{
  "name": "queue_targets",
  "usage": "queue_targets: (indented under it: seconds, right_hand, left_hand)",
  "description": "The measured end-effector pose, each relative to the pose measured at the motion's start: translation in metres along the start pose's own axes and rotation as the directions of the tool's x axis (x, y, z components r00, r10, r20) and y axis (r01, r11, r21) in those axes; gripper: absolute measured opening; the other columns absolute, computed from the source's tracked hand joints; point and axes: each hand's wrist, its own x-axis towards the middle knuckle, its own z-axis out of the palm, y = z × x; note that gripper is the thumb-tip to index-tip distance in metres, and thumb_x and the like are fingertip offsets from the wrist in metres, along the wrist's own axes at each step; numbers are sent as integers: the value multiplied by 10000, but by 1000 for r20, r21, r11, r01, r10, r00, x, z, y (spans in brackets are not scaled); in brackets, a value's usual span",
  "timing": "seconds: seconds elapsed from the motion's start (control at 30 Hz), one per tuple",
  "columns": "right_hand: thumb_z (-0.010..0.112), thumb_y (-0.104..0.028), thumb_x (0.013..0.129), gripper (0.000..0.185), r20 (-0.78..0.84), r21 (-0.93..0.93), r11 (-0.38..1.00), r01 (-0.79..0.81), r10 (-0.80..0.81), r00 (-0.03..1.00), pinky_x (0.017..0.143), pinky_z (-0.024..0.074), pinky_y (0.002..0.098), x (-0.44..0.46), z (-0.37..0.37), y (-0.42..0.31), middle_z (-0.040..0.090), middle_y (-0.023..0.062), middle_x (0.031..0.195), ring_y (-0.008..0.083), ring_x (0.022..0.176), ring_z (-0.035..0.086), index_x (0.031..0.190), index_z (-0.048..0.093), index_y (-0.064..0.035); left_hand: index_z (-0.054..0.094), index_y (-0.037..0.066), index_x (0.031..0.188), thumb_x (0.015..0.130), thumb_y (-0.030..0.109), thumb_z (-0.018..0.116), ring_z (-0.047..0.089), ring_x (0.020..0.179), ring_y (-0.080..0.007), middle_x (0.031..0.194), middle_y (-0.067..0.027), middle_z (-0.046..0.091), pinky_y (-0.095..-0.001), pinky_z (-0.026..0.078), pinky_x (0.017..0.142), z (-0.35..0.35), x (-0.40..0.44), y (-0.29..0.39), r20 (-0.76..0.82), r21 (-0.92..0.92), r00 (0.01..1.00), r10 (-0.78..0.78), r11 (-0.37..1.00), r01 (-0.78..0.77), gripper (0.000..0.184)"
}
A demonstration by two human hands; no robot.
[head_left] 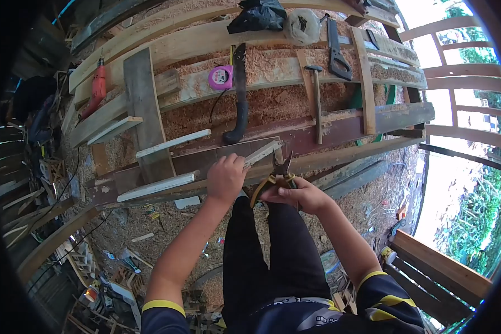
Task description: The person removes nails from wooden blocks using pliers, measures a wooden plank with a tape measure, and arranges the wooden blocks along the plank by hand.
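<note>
My left hand (226, 177) is closed round a short pale wooden strip (263, 152), which points up to the right over the bench edge. In my right hand (301, 196) is a pair of pliers (282, 171) with yellow and black handles. The handles are spread and the jaws point away from me, slightly apart, near the strip's far end. Whether the jaws touch the strip I cannot tell. Two white-faced wooden strips, one nearer (157, 187) and one farther (174, 143), lie left of my left hand.
On the shavings-strewn plank bench (345, 125) lie a black-handled machete (240, 94), a purple tape measure (221, 77), a hammer (318, 106), a handsaw (337, 53) and a red drill (97, 86). Black (259, 15) and clear (302, 26) plastic bags sit at the back. Scraps litter the floor.
</note>
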Motion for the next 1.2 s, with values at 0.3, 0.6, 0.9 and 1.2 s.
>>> queue_targets:
  seconds: [0.3,0.6,0.9,1.2]
  right_hand:
    - [574,-88,1044,464,101,171,985,0,-18,995,1187,451,438,43,-21,23,781,223,1138,357,1349,648,1475,505,70]
    - [546,-6,898,587,227,285,937,-204,141,964,1247,400,573,42,-26,14,721,378,1239,516,1415,567,1466,439,94]
    - [620,-231,1068,530,268,354,918,-178,83,960,1157,497,560,50,-37,13,736,326,1237,455,1317,660,1480,445,51]
    - [752,-468,1003,548,36,211,966,-153,149,988,925,603,453,44,-30,22,708,137,942,320,1013,760,1271,629,-6]
  left_hand:
    - [768,58,1049,869,204,829,712,925,-308,981,-75,709,-445,590,774,5,2,-5,-2,12,999,38,999,-38,239]
    - [759,59,1056,875,196,825,708,898,-307,976,-77,698,-444,587,752,0,5,-8,5,-16,997,73,997,-73,237]
    - [750,58,1085,825,134,838,697,917,-291,972,-71,673,-434,580,767,2,3,-8,17,28,996,91,995,-92,285]
    - [722,40,1162,850,82,736,675,938,-284,995,-82,651,-418,574,817,2,0,-6,57,40,993,108,993,-110,315]
